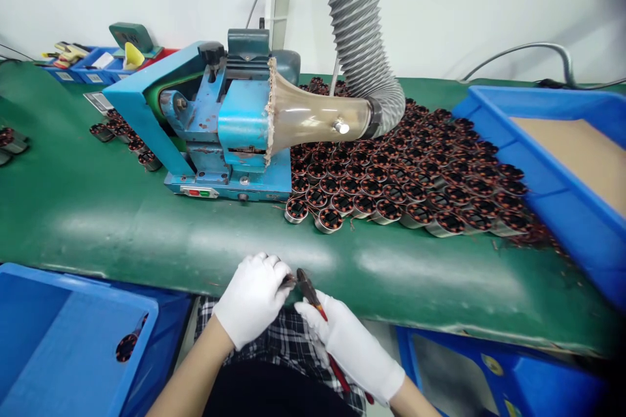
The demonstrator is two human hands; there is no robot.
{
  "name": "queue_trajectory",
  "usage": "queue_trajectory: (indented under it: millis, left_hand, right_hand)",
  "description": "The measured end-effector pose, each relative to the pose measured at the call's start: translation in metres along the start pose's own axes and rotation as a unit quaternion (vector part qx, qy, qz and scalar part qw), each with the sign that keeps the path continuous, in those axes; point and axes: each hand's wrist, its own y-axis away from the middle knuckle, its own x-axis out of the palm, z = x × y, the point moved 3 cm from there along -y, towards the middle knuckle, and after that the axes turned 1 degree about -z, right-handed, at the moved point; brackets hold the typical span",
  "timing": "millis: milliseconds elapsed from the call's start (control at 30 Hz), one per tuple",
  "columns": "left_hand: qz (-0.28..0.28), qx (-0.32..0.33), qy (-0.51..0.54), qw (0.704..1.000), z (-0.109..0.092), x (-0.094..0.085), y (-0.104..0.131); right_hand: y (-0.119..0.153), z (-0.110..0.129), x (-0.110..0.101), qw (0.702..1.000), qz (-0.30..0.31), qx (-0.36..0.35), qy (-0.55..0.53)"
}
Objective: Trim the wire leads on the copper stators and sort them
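Note:
My left hand (256,296), in a white glove, is closed around a small copper-wound motor stator (288,281), mostly hidden by the fingers. My right hand (349,339), also gloved in white, grips red-handled pliers (308,288). The dark jaws of the pliers point up, just right of the stator; whether they touch it I cannot tell. Both hands are close together over the front edge of the green bench (156,241), above a plaid cloth (288,339). Behind them, many similar stators (328,220) stand packed in rows.
A blue belt machine (247,124) with a grey suction hose (362,26) stands behind my hands. At lower left, a blue bin (59,345) contains one stator (127,346). Another blue bin (552,163), holding cardboard (581,150), leans at the right. More stators (124,130) lie left of the machine.

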Motion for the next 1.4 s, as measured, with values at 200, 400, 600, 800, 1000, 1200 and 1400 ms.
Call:
queue_trajectory:
  millis: [200, 400, 600, 800, 1000, 1200, 1400]
  left_hand:
    - [-0.065, -0.059, 0.001, 0.996, 0.012, -0.005, -0.01]
    - [-0.175, -0.184, -0.002, 0.967, 0.047, -0.029, 0.019]
    - [-0.099, -0.112, 0.101, 0.984, 0.025, -0.001, 0.069]
    - [-0.183, -0.011, -0.011, 0.983, 0.013, -0.013, 0.037]
    - [-0.048, 0.04, -0.139, 0.988, 0.009, -0.023, -0.01]
    - [-0.055, -0.061, -0.129, 0.988, -0.006, -0.011, 0.002]
    - [-0.086, -0.056, -0.047, 0.994, -0.009, 0.0, 0.003]
  right_hand:
    - [0.004, -0.007, -0.078, 0.973, -0.227, 0.039, 0.036]
    - [-0.017, -0.045, -0.119, 0.9, -0.429, 0.047, -0.064]
    - [-0.02, -0.058, -0.11, 0.884, -0.405, 0.011, -0.234]
    - [0.002, -0.039, -0.069, 0.908, -0.135, -0.021, -0.397]
    - [0.018, -0.039, -0.015, 0.924, 0.06, 0.096, -0.364]
    - [0.032, -0.05, 0.01, 0.937, 0.072, 0.168, -0.298]
    - [0.025, -0.024, 0.011, 0.973, 0.04, 0.115, -0.195]
